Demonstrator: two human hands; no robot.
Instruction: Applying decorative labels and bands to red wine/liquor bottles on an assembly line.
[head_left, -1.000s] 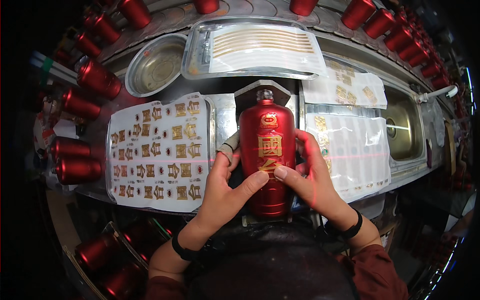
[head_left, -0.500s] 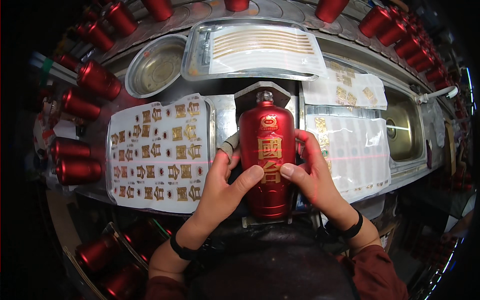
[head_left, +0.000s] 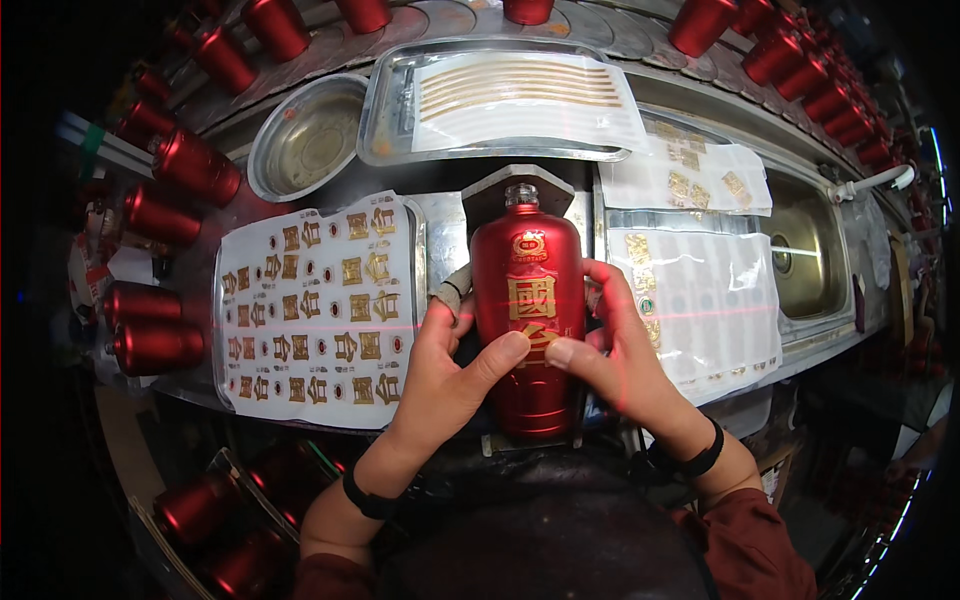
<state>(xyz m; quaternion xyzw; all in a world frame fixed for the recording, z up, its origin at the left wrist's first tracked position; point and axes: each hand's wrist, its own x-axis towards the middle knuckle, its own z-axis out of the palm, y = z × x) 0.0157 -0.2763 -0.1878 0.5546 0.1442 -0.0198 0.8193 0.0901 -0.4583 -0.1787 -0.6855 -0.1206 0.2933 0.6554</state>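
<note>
A red bottle [head_left: 535, 400] with a bare clear-glass neck lies back on a metal stand [head_left: 484, 197], its neck away from me. Gold character decals [head_left: 531, 298] run down its front, below a small gold emblem [head_left: 529, 247]. My left hand [head_left: 438, 388] is wrapped round the bottle's left side, its thumb pressing the lower character. A pale cloth-like cover [head_left: 455, 286] sits on one finger of that hand. From the other side my right hand [head_left: 632, 368] grips the bottle, thumb tip on the same character. The two thumbs partly hide this decal.
At left lies a decal sheet [head_left: 310, 330] on a tray. Beyond are a metal bowl [head_left: 268, 150] and a tray [head_left: 380, 130] with gold strips. More sheets [head_left: 710, 310] lie at right beside a sink [head_left: 800, 300]. Red bottles [head_left: 275, 28] stand along a curved conveyor [head_left: 440, 20].
The bottle's front has turned slightly left, and my right thumb has slid left with it, closer to the left thumb. On the conveyor, the bottles have moved to the right.
</note>
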